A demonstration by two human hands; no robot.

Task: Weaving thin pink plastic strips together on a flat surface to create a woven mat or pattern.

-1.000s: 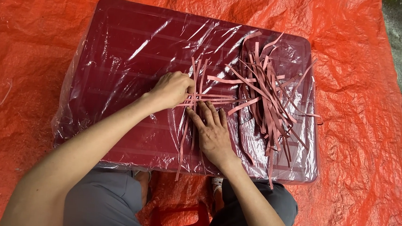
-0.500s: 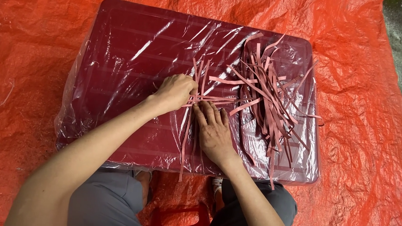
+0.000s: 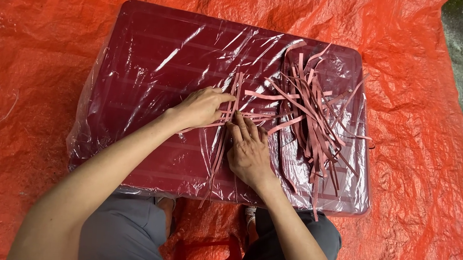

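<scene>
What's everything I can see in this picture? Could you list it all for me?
table: one, dark red, wrapped in clear plastic film, centre.
crossed strips: a few, pink, under both hands.
loose strips: a pile, too many to count, pink, on the table's right part.
tarp: one, orange, spread under the table.
red plastic object: one, bottom edge, between the knees.
left hand: on the crossed strips.
right hand: flat on the crossed strips.
</scene>
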